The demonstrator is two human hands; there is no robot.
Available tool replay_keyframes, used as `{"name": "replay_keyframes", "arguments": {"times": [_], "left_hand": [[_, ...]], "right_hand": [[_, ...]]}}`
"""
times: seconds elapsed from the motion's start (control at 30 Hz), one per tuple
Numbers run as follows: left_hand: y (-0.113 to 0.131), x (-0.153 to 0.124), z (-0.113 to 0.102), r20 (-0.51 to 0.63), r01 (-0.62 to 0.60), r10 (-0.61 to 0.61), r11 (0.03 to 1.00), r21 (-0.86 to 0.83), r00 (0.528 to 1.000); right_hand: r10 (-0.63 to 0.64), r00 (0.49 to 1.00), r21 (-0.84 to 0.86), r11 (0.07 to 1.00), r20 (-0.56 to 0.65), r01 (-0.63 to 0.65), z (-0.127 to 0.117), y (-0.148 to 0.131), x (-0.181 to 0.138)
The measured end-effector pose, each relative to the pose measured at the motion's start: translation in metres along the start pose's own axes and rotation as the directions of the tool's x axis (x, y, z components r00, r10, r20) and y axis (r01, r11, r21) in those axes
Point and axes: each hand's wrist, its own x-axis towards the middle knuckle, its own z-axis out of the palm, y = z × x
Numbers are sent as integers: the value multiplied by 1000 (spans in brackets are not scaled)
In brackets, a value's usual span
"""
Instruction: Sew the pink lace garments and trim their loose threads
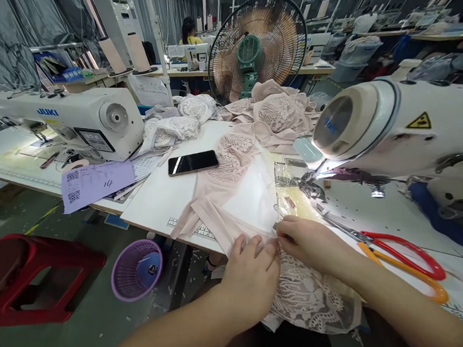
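right of the phone (193,163), the lace garment (310,294) spills past the table's (157,205) near edge. the right hand (310,243) pinches it; the left hand (252,282) rests on it, grip unclear. bare tabletop fronts the phone.

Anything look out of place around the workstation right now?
Yes: the purple paper juts past the edge of the left-hand table, so it might slip off. Pale scraps also litter the floor near the basket, looking untidy.

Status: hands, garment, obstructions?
Left hand on pale-pink lace garment. Right hand bunched at its edge, grip unclear. Metal scissors, red and orange handles, beside right forearm.
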Motion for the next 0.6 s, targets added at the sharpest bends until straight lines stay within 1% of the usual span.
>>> {"name": "replay_keyframes", "arguments": {"times": [0.13, 0.23, 0.43, 0.6], "left_hand": [[-1, 2, -6, 5, -7, 7, 1000, -5, 1000], [-1, 4, -8, 14, 1, -1, 1000, -3, 1000], [0, 7, -10, 10, 8, -8, 1000, 6, 1000], [-2, 11, -16, 79, -6, 5, 1000, 5, 997]], "right_hand": [[9, 1000, 103, 995, -1, -9, -2, 10, 2], [23, 999, 142, 990, 22, -26, -5, 11, 4], [64, 992, 139, 987, 106, -79, -11, 8, 6], [85, 987, 110, 989, 137, -101, -13, 7, 10]]}}
